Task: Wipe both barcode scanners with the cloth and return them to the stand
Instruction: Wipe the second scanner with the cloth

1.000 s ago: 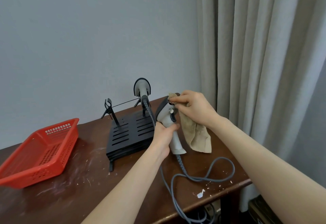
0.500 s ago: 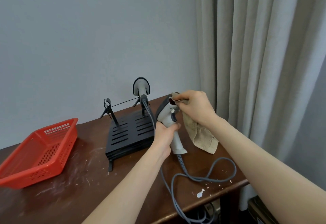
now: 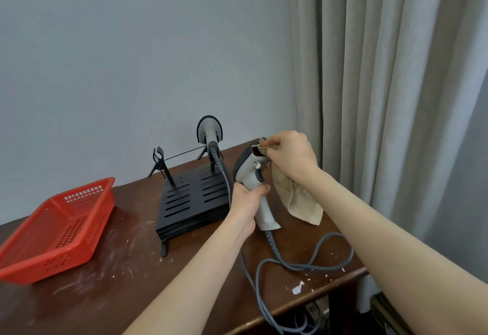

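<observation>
left hand (image 3: 244,202) is wrapped closed around the handle of a grey-and-white barcode scanner (image 3: 250,176), holding it upright above the bench (image 3: 132,295), head tilted toward the right. right hand (image 3: 289,156) is pinched closed on a beige cloth (image 3: 295,197), pressing a bunched corner against the scanner's window at the head; the rest of the cloth hangs down beside the handle. grey cable (image 3: 303,260) runs from the handle base, loops across the bench and drops over the front edge. second scanner (image 3: 209,130) sits on the black stand (image 3: 192,200) at its rear right post, just behind the held scanner. the stand's left cradle is unoccupied. red basket (image 3: 55,229) sits at the left of the bench, well apart from the stand.
</observation>
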{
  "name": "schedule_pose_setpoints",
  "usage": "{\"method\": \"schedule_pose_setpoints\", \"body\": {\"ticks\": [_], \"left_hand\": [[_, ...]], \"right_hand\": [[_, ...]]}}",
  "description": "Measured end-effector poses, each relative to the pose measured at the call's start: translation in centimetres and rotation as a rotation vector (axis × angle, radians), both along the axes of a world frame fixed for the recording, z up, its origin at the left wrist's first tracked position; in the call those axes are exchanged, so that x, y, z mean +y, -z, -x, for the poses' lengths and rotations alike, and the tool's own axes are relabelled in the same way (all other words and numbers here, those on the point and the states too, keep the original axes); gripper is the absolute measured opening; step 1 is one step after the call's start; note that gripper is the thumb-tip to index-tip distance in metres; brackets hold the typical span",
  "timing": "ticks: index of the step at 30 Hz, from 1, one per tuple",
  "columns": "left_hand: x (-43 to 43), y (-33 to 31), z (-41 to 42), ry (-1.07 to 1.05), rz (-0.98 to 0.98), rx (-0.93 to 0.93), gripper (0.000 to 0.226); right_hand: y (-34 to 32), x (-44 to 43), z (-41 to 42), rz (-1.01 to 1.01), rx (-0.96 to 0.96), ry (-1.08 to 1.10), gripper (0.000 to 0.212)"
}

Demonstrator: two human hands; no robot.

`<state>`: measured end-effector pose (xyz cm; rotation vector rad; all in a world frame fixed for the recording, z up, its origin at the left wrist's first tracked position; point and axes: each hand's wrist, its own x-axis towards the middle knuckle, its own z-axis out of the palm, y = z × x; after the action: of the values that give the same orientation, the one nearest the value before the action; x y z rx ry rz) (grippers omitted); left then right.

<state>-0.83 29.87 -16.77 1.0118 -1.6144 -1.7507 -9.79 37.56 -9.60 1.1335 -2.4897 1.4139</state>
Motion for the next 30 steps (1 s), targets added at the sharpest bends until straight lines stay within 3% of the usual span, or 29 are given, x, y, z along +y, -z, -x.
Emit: {"method": "schedule_pose_setpoints", "body": {"ticks": [5, 10, 13, 23, 30], "left_hand": [[-0.2, -0.4, -0.1, 0.027, -0.056, 0.073, 0.045], [-0.2, 0.0, -0.3, -0.007, 0.016, 0.007, 0.041], [-0.1, 0.0, -0.1, -0.003, 0.012, -0.009, 0.042], [-0.2, -0.4, -0.2, 0.014, -0.026, 0.043, 0.045], [-0.4, 0.0, -0.3, -0.013, 0.013, 0.012, 0.043]], "right_hand": [[-0.1, -0.3, -0.8, 0.156, -0.087, -0.117, 0.019], [0.4, 0.4, 0.0, -0.082, 0.026, 0.079, 0.027], [0.2, 0.2, -0.1, -0.12, 0.056, 0.119, 0.03], [-0.6, 0.2, -0.6, 0.168, -0.197, -0.189, 0.014], [-1.3, 0.5, 0.1, -0.06, -0.026, -0.158, 0.018]]}}
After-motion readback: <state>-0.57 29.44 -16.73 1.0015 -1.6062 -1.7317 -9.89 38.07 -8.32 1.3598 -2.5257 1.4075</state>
